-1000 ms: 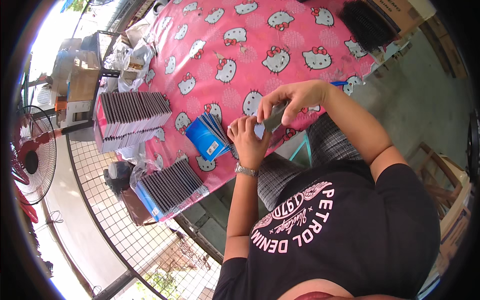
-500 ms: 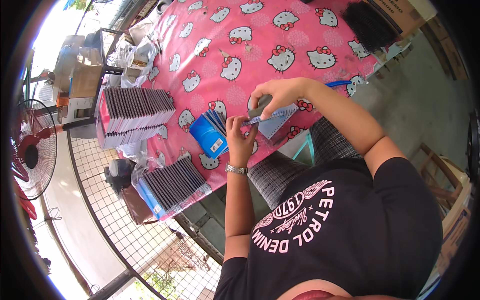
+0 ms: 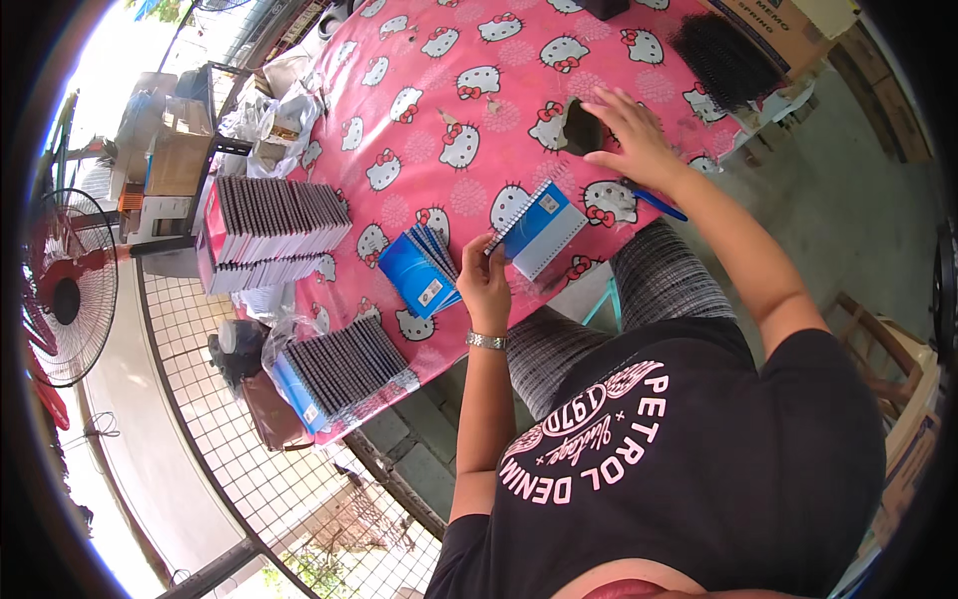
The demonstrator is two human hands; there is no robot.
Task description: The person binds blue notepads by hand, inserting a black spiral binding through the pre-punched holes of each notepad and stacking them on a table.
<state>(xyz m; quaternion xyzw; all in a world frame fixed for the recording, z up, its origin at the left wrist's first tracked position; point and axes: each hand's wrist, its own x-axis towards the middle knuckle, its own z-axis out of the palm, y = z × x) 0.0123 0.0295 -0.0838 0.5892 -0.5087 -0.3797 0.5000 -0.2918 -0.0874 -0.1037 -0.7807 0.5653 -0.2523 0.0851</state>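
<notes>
My left hand (image 3: 484,287) pinches the near left corner of a blue notebook (image 3: 540,219), which lies slanted on the pink tablecloth (image 3: 419,110). Along the notebook runs an edge of punched holes, and a pale sheet with holes (image 3: 551,245) shows beside the blue cover. Fingers spread, my right hand (image 3: 639,140) is farther up the table, beside a dark grey-green curved piece (image 3: 581,128); whether they touch is unclear. Under my right wrist lies a blue pen-like tool (image 3: 654,200). Several blue notebooks (image 3: 417,268) lie fanned to the left of my left hand.
Tall stacks of spiral-bound notebooks (image 3: 274,225) stand at the table's left, with another row (image 3: 344,369) nearer me. Black binding coils (image 3: 726,58) lie at the far right by a cardboard box (image 3: 773,30). A fan (image 3: 68,299) stands at far left.
My right hand has moved away from the notebook, up and right, and let go of the dark curved piece, now lying farther off. The notebook now lies flatter, its blue cover showing.
</notes>
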